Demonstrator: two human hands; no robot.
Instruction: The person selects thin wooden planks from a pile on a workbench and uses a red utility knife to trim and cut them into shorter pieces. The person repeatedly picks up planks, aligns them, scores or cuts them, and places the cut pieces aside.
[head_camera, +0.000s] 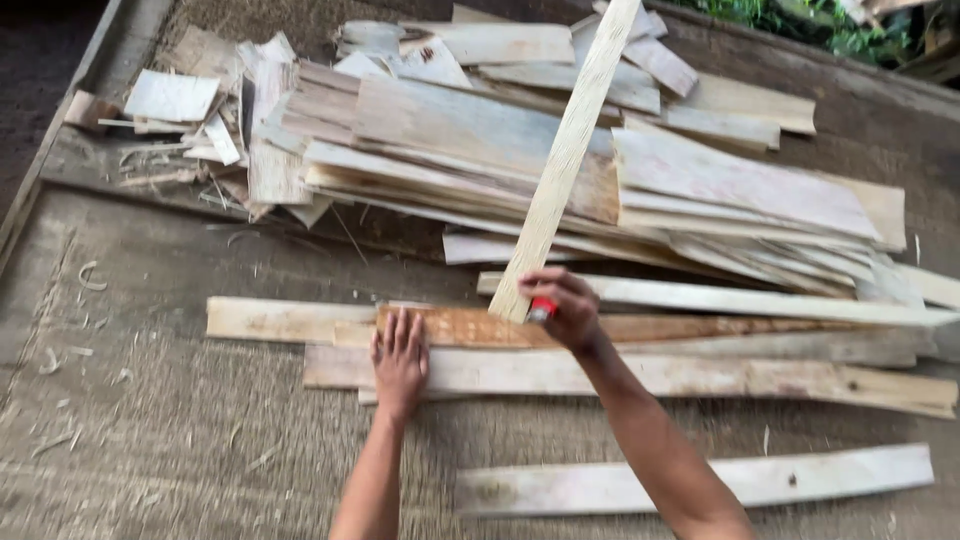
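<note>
So the left hand (400, 360) is flat, palm down, fingers spread and together-ish, pressing on a brownish plank (660, 327) that lies crosswise right in front of the person. It isn't gripping anything, just resting on the plank's left end.

The right hand (565, 308) is closed around the near end of a long pale wood strip (565, 160), and there's a small red thing (541, 310) tucked in the same grip, can't tell what it is. The strip runs up and away from that hand, tilted a little to the right, crossing over the big messy pile of offcuts (480, 140) behind. Its lower end sits just above the brownish plank, right beside the left hand's fingertips.

Under and around the brown plank are a few more pale boards (700, 375) lying roughly parallel, and one separate board (780, 478) sits nearer, to the right of the right forearm. Everything's on a rough grey surface (150, 440) with shavings scattered about.
</note>
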